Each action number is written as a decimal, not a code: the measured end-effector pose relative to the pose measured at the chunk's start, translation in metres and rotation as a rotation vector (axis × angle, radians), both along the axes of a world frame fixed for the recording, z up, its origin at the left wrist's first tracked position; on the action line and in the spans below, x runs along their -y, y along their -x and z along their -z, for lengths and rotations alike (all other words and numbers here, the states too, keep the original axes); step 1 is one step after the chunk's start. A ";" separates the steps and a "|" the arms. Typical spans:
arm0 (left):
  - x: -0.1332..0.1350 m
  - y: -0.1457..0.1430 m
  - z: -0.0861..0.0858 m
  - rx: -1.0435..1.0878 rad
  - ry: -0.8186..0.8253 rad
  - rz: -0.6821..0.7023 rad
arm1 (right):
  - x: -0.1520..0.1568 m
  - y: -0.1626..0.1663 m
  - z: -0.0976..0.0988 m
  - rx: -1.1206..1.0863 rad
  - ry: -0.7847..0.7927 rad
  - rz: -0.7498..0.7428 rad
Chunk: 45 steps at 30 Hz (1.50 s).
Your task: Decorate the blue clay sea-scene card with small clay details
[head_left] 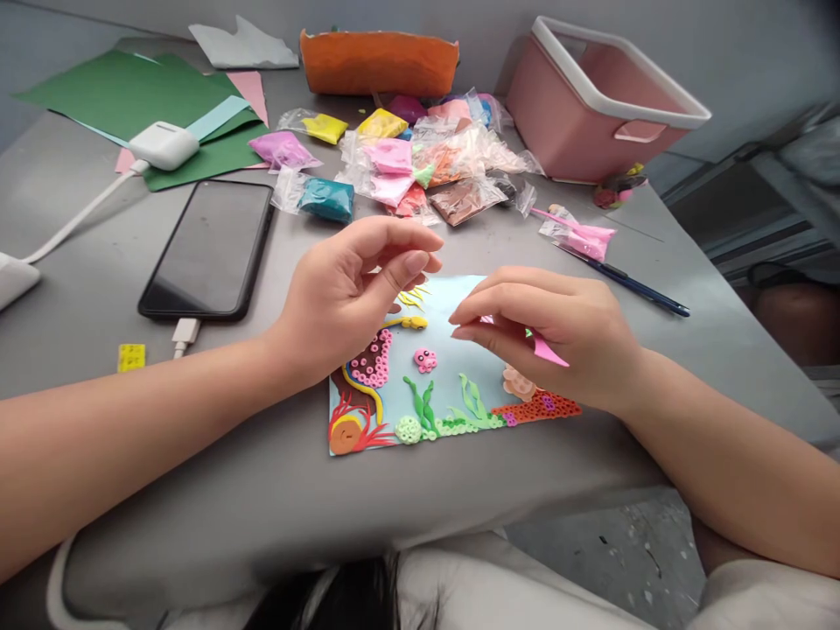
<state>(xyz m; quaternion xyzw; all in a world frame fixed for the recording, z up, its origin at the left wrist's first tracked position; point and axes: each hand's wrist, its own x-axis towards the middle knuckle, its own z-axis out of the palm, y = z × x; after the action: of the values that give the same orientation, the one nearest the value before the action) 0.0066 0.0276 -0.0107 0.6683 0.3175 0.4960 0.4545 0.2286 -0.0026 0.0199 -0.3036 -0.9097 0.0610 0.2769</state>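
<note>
A light blue picture card (pixel 452 297) lies on the table under both hands. It bears clay shapes: a small pink octopus (pixel 425 360), green seaweed (pixel 472 398), a red-orange strip (pixel 538 408) and a brown patch with pink rings (pixel 371 360). My left hand (pixel 364 293) hovers above its upper left part, fingers curled and thumb drawn against them. Over the right part is my right hand (pixel 544 328), its fingertips pressed together. Anything held in either hand is hidden or too small to name. A pink pointed piece (pixel 549 349) shows beneath the right fingers, partly covered.
Behind the card lie several clay packets (pixel 387 157). A phone (pixel 208 249) with a cable rests at left, near green paper sheets (pixel 98 96) and a white earbud case (pixel 164 144). A pink bin (pixel 564 122), an orange holder (pixel 379 65) and a dark pen (pixel 647 290) are farther off.
</note>
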 end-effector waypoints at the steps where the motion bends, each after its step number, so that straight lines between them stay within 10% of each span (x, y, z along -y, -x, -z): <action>1: 0.000 0.000 0.000 0.001 -0.002 0.001 | 0.000 0.000 0.000 -0.002 -0.015 0.009; 19: 0.001 -0.013 -0.005 -0.171 0.017 -0.020 | -0.011 -0.002 0.007 -0.083 -0.172 0.160; 35: 0.015 0.005 -0.019 -0.091 -0.155 0.004 | -0.004 0.002 0.004 -0.168 0.060 0.050; 45: 0.021 0.017 -0.008 -0.028 0.014 0.033 | 0.003 0.010 0.001 -0.118 0.117 0.019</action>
<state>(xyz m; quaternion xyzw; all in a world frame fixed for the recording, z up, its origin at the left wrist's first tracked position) -0.0105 0.0063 -0.0024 0.6771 0.3162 0.4769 0.4627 0.2187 -0.0056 0.0185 -0.3237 -0.8838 0.1290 0.3123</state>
